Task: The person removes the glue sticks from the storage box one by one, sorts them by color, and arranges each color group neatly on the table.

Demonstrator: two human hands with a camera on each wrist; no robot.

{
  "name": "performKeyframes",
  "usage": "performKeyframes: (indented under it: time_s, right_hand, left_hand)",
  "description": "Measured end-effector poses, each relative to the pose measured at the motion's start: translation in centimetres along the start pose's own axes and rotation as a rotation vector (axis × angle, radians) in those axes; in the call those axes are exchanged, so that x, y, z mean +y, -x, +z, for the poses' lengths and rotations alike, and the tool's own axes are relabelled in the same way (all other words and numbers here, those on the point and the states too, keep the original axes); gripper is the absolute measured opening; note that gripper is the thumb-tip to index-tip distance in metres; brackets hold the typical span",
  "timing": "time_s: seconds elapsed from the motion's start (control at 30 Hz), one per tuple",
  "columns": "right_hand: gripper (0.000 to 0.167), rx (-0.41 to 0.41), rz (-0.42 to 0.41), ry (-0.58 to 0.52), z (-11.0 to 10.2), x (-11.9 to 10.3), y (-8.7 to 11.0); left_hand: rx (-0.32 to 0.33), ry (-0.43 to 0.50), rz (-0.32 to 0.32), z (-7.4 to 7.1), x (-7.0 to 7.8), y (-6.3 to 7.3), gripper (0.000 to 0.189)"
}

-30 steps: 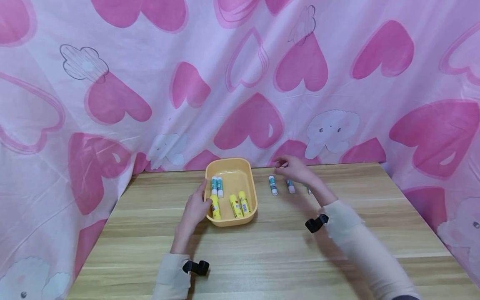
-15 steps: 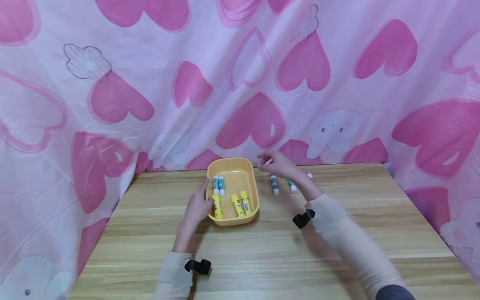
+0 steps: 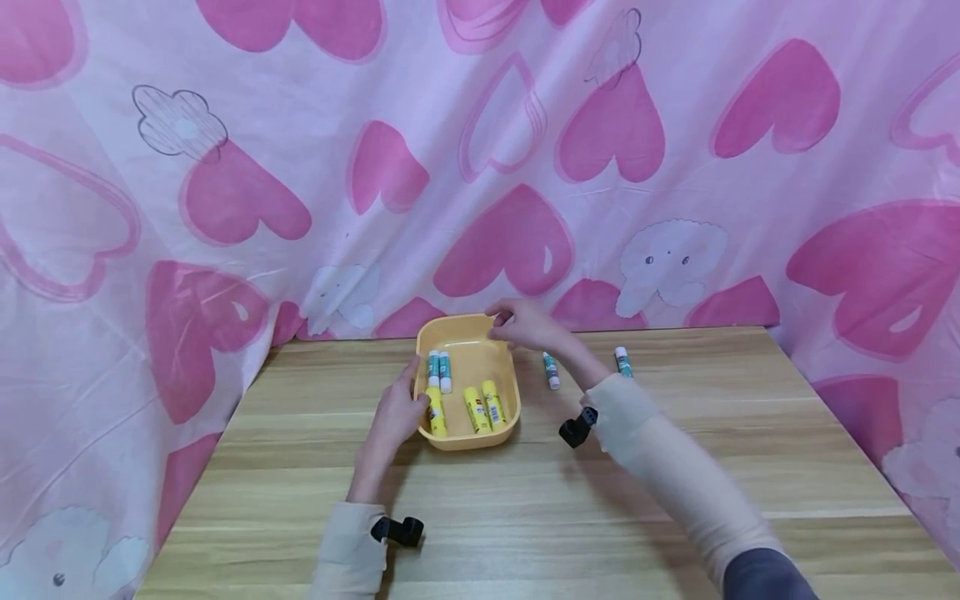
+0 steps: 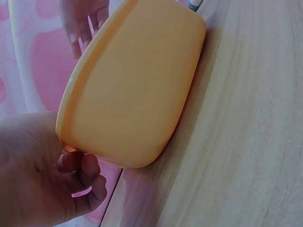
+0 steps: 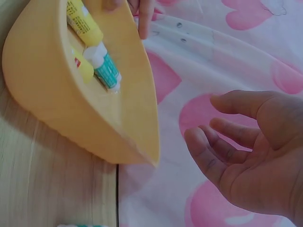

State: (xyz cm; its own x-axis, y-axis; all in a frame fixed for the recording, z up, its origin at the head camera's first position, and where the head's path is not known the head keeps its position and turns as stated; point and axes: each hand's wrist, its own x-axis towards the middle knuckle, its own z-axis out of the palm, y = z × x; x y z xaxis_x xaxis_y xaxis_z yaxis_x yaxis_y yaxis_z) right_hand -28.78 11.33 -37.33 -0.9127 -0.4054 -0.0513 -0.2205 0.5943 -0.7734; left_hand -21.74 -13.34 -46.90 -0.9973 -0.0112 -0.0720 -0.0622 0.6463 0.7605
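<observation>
Left hand: thumb and fingers pinch the left rim of the tray. Right hand: fingers loosely bent, thumb apart, near the far right corner. The tray, pale orange with rounded corners, stands on the table, containing three yellow sticks, dark-printed, and two green sticks, white-ended, side by side.

In the head view, your right sleeve is covering the lower end of a teal stick, and lettering on the yellow sticks is appearing too small to read. In the left wrist view, the tray is hiding its inside; the right wrist view is cropping your left hand.
</observation>
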Motion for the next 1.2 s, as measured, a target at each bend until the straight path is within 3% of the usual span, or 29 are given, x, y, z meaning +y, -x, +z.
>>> performKeyframes:
  time_s: [0.43, 0.9, 1.2]
  right_hand:
    - [0.046, -0.071, 0.012, 0.025, 2.0, -1.9, -1.8]
    - [0.049, -0.177, 0.044, 0.025, 4.9, -2.8, -5.0]
    - [0.047, -0.238, 0.114, -0.019, 6.3, -3.0, -6.1]
  left_hand:
    - [0.004, -0.002, 0.009, -0.1, 0.0, 0.0, 0.073]
    - [0.013, -0.022, 0.017, -0.3, -0.1, -0.1, 0.073]
    - [0.017, -0.025, 0.048, -0.2, -0.2, -0.1, 0.073]
